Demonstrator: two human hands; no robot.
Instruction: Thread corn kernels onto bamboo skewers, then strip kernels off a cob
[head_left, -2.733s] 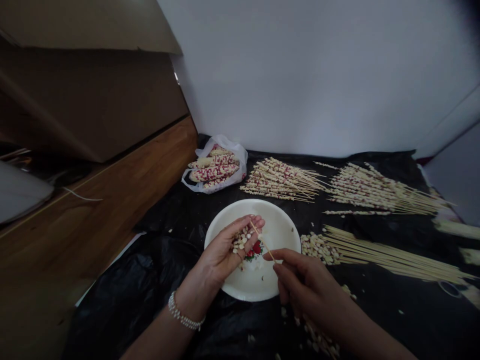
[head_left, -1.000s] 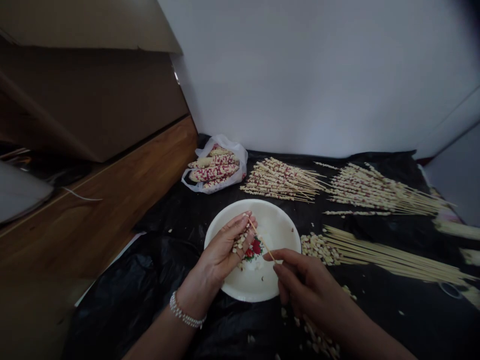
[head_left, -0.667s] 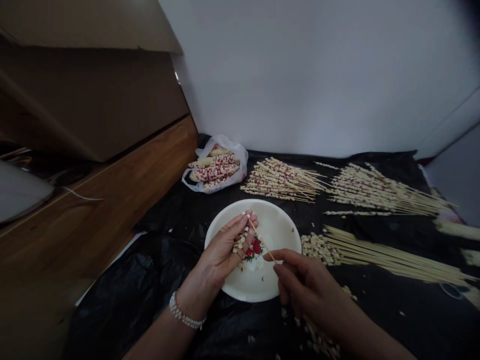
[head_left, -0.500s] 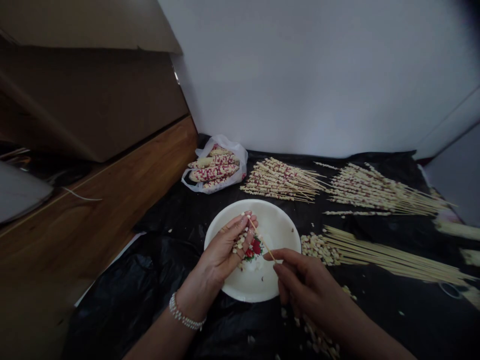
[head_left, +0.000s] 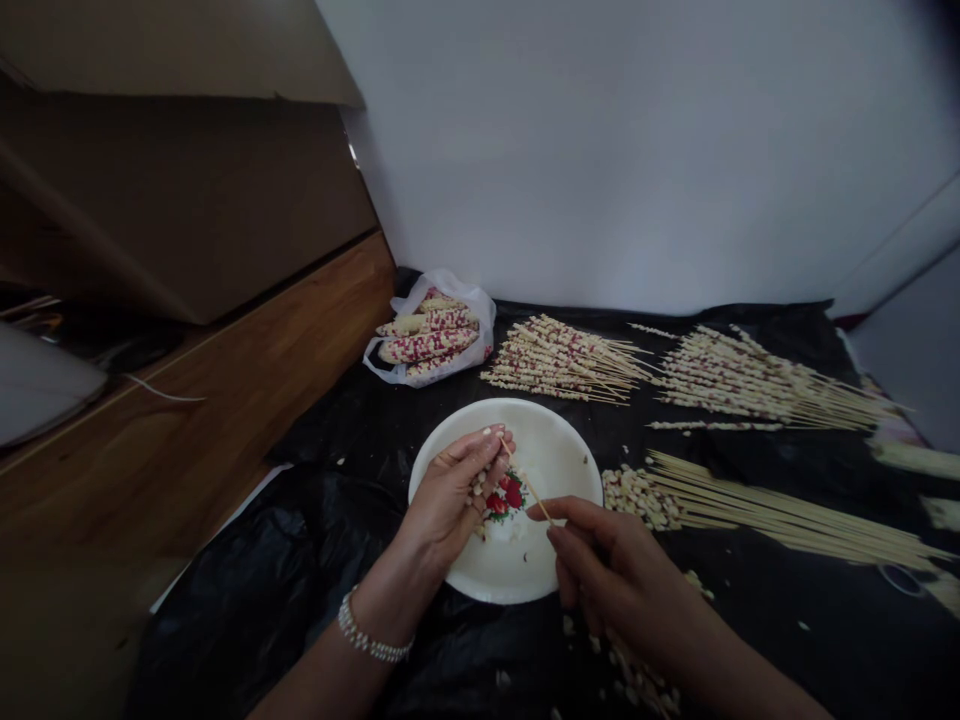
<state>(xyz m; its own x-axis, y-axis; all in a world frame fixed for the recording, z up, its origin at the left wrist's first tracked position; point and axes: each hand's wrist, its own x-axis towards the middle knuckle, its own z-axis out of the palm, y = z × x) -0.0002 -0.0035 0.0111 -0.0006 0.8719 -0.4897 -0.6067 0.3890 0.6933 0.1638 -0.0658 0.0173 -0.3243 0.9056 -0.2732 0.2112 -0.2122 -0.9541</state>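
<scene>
Our right hand [head_left: 611,560] pinches a thin stick [head_left: 530,489] above a bowl [head_left: 559,450]; our half-curled left hand [head_left: 446,490] holds and partly hides kernels [head_left: 478,484], perhaps gripping one at the stick's tip. Beyond lie loaded skewers [head_left: 559,355] and bagged corn cobs [head_left: 427,347].

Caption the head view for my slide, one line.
Left hand cups corn kernels over a white bowl while the right hand holds a thin stick.

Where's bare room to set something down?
Mostly bare black sheet lies between the right forearm and the unloaded skewers, and left of the bowl, before the bag. Crowded: right of the bowl, where kernels heap, and along the wall, under loaded skewers.
</scene>
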